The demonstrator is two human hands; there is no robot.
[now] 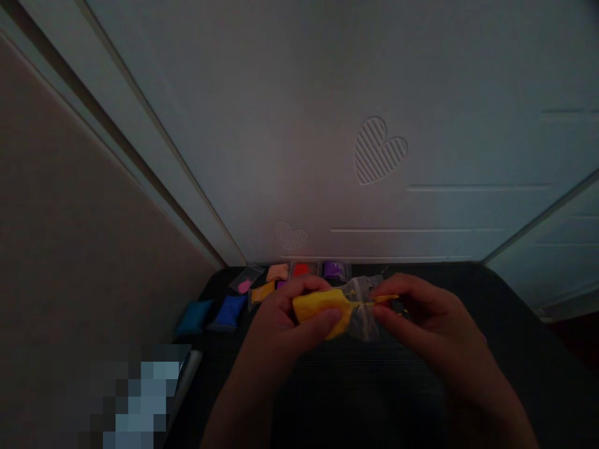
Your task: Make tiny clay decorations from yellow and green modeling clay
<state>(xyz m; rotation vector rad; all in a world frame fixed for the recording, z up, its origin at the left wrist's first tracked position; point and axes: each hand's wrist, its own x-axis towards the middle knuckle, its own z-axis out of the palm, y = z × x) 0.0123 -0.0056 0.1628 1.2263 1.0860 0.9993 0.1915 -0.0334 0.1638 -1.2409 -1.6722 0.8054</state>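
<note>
My left hand (pixel 294 324) grips a clear zip bag (pixel 362 327) with a block of yellow modelling clay (pixel 321 304) in it, thumb in front and fingers behind. From the bag's mouth a thin strand of the clay stretches to the right. Its far end is a small yellow piece, pinched between the thumb and fingertips of my right hand (pixel 421 312). The strand still joins the piece to the block. Behind my hands lie packets of clay: purple (pixel 333 269), red (pixel 301 269), peach (pixel 277 272) and orange (pixel 262 292).
A blue packet (pixel 229 312) and a teal packet (pixel 193 317) lie at the left of the dark table (pixel 346 393). Beside them is a bag with a little pink clay (pixel 244 286). A pixelated bright object (pixel 154 393) stands lower left. A white panel with hearts (pixel 381 153) rises behind.
</note>
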